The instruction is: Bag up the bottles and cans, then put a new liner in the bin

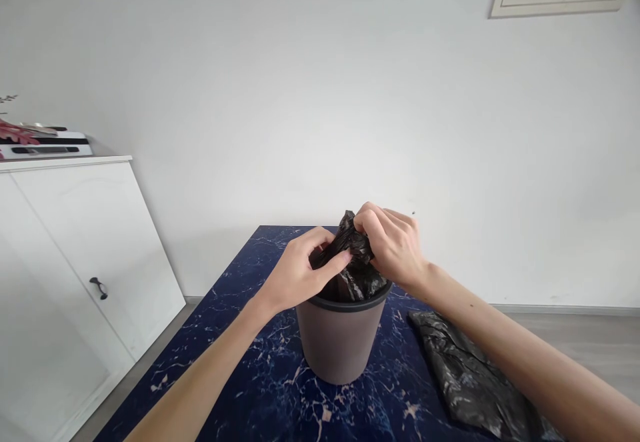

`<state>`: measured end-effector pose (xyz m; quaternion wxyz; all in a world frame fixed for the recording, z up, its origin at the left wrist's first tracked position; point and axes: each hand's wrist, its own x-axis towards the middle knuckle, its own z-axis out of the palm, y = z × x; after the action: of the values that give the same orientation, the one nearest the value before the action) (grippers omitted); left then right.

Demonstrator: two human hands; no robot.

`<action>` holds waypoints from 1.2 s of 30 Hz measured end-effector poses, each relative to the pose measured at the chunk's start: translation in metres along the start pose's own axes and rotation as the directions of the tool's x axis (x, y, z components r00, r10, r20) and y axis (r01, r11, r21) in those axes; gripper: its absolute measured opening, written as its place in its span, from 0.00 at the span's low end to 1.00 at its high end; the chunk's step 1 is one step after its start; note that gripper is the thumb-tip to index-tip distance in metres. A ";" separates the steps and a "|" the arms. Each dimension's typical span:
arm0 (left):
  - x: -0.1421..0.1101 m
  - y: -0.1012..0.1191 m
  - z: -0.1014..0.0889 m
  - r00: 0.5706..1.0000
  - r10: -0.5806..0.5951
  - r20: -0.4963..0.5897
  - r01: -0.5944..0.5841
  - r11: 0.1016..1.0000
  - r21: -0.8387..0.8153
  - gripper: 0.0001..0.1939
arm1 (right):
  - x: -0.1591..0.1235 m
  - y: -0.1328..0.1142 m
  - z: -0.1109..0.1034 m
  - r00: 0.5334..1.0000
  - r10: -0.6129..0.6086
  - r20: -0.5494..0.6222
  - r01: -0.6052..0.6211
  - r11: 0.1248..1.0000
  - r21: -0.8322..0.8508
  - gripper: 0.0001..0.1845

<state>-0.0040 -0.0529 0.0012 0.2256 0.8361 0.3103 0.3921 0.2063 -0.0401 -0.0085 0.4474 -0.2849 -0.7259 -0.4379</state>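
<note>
A brown-grey trash can with a dark rim stands upright on the blue marbled table. Crumpled black plastic, a garbage bag, fills its mouth and rises above the rim. My left hand is at the left side of the bunched bag, its thumb and fingers closed around the plastic. On the other side my right hand grips the top of the bag with bent fingers. The inside of the can is hidden by the bag and my hands.
On the table, a flat folded black plastic bag lies to the right, partly under my right forearm. A white cabinet stands at the left with several items on top. Behind the table is a white wall.
</note>
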 end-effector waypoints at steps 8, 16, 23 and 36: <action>0.000 -0.006 -0.006 0.992 -0.119 0.032 0.123 0.941 -0.315 0.17 | -0.008 0.004 -0.005 0.978 -0.002 0.210 -0.048 0.971 0.233 0.19; 0.002 -0.014 -0.005 0.981 -0.192 0.017 0.176 0.856 -0.486 0.18 | -0.009 0.008 -0.014 0.893 0.100 0.438 -0.363 0.735 0.572 0.24; -0.001 -0.005 -0.004 0.989 -0.147 -0.019 0.131 0.925 -0.358 0.17 | -0.010 0.006 -0.013 0.904 0.194 0.381 -0.359 0.829 0.428 0.22; 0.001 -0.001 -0.001 0.991 -0.100 -0.087 0.073 0.960 -0.271 0.21 | -0.007 -0.012 -0.011 0.999 0.031 0.013 -0.034 0.973 0.227 0.22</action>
<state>-0.0047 -0.0516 0.0018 0.3376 0.7629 0.3019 0.4613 0.2041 -0.0558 -0.0165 0.4807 -0.2457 -0.7687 -0.3431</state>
